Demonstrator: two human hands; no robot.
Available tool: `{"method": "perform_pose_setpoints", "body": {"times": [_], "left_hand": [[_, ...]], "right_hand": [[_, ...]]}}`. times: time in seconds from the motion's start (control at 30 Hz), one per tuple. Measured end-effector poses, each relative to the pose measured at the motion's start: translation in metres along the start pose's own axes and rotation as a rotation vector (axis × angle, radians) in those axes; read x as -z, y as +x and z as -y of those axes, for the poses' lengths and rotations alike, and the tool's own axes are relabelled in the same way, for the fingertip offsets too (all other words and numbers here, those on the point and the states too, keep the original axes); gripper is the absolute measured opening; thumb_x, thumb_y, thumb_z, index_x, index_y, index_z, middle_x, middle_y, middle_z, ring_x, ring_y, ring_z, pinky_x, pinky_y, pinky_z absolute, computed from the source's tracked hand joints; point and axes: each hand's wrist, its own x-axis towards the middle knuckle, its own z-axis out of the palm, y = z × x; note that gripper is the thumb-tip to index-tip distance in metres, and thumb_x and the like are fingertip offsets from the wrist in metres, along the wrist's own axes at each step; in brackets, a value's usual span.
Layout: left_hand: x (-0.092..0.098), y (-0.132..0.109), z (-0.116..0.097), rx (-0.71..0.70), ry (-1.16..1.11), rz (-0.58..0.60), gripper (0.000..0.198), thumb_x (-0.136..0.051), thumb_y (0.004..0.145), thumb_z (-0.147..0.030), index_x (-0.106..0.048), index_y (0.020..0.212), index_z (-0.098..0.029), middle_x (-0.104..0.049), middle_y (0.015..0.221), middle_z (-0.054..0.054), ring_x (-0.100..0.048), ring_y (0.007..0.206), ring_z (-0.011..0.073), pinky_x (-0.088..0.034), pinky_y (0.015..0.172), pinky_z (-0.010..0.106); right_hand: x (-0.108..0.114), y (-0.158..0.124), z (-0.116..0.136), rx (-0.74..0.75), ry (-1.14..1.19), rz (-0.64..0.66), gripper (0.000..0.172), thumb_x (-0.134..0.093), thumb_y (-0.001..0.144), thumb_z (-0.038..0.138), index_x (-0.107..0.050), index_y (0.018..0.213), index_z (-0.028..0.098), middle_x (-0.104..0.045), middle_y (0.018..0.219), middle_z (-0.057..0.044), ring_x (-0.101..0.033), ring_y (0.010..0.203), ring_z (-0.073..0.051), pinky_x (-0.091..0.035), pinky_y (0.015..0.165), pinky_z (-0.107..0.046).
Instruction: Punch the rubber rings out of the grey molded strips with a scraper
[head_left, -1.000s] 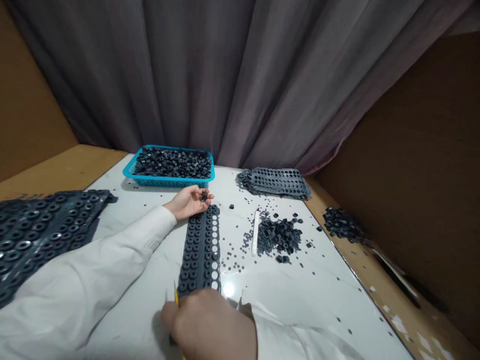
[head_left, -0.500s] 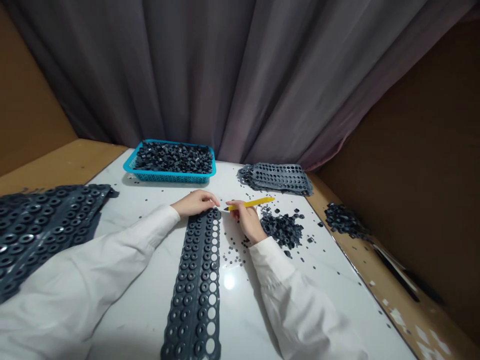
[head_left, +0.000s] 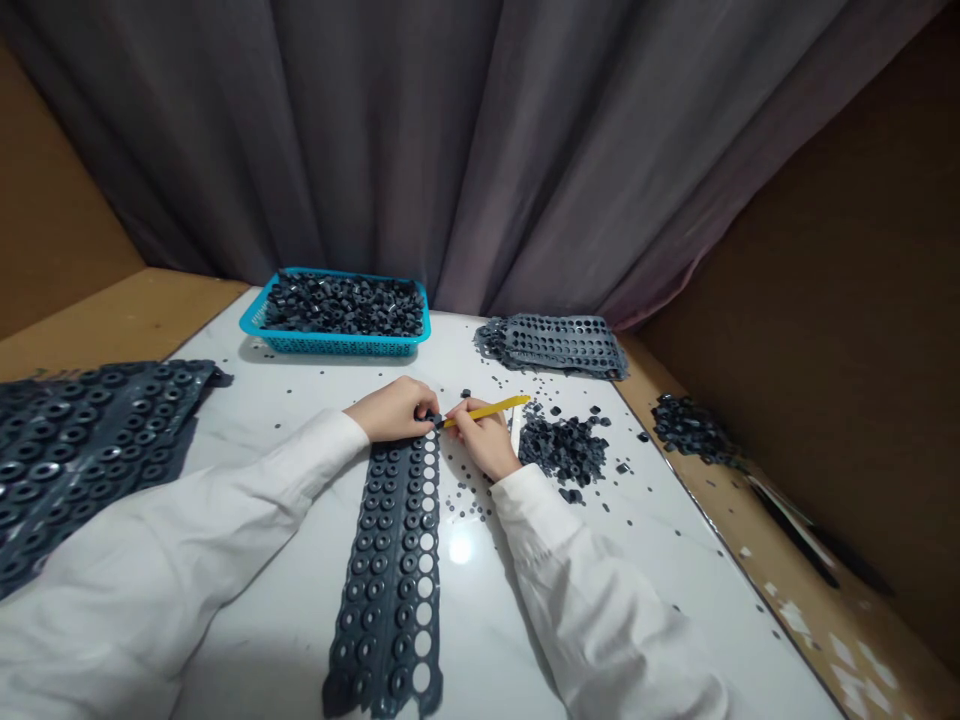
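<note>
A long black rubber strip [head_left: 390, 580] with rows of rings lies on the white table, its right column showing round holes. At its far end my left hand [head_left: 397, 408] pinches a small black rubber piece [head_left: 433, 421]. My right hand [head_left: 484, 438] is closed around a yellow pen-like tool [head_left: 491, 408], whose dark tip meets that piece. Just right of this hand lies a pile of small black pieces [head_left: 566, 447].
A blue basket [head_left: 341, 345] full of black pieces stands at the back. Perforated sheets [head_left: 559, 345] lie back right, a large ringed sheet [head_left: 90, 440] at left. Another dark pile [head_left: 690, 428] and long dark tools [head_left: 791, 530] lie beyond the table's right edge.
The yellow tool's tip has moved slightly left and down to the strip's end, and my two hands are closer together. A small black piece now lies beyond my right hand. The view has shifted slightly.
</note>
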Motion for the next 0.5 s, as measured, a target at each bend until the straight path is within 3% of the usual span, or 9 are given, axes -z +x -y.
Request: {"method": "perform_pose_setpoints", "body": {"times": [0.27,0.5], "left_hand": [[-0.003,0.000,-0.006,-0.110,0.254,0.130,0.014,-0.052,0.081,-0.018,-0.065,0.084,-0.014,-0.060,0.088,0.007,-0.058,0.083,0.0186,-0.044,0.076,0.027],[-0.008,0.001,-0.003,-0.080,0.277,0.117,0.022,-0.042,0.088,-0.018,-0.062,0.080,-0.012,-0.060,0.085,0.007,-0.058,0.081,0.0176,-0.043,0.076,0.027]], "right_hand": [[-0.004,-0.001,0.011,0.027,-0.126,0.020,0.019,-0.043,0.072,0.013,-0.050,0.054,0.017,-0.055,0.049,0.002,-0.050,0.052,-0.012,-0.037,0.054,-0.022],[-0.004,-0.001,0.012,0.017,-0.117,0.033,0.020,-0.042,0.071,0.013,-0.048,0.053,0.018,-0.053,0.047,0.002,-0.050,0.051,-0.011,-0.037,0.054,-0.022]]}}
